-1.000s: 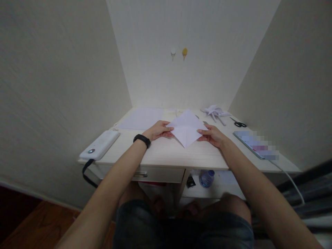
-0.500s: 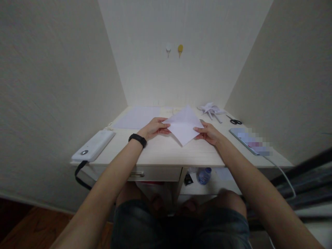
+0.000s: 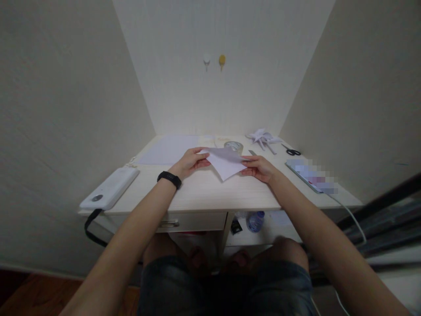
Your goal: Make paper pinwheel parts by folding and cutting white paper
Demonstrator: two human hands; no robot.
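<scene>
Between my two hands a white sheet of paper (image 3: pixel 225 163) is held just above the desk, one corner pointing toward me and its far part bent over. My left hand (image 3: pixel 194 161) pinches its left corner, thumb on top and fingers below. At the right corner, my right hand (image 3: pixel 258 168) is closed on the paper in the same way. Behind the sheet stands a roll of clear tape (image 3: pixel 234 145), partly hidden by it. A small grey blade-like piece (image 3: pixel 252 152) lies just beyond my right hand.
Folded paper pinwheels (image 3: pixel 262 138) and black-handled scissors (image 3: pixel 292 152) lie at the back right, with a phone (image 3: pixel 305 176) on a cable nearer. More white paper (image 3: pixel 169 148) lies back left, and a white box-shaped device (image 3: pixel 110 188) sits at the left edge. Below is a shelf with a bottle (image 3: pixel 255 221).
The paper was a flat diamond; its far corner has now bent down toward me, uncovering the tape roll. Both hands keep their grip, and the view has shifted slightly.
</scene>
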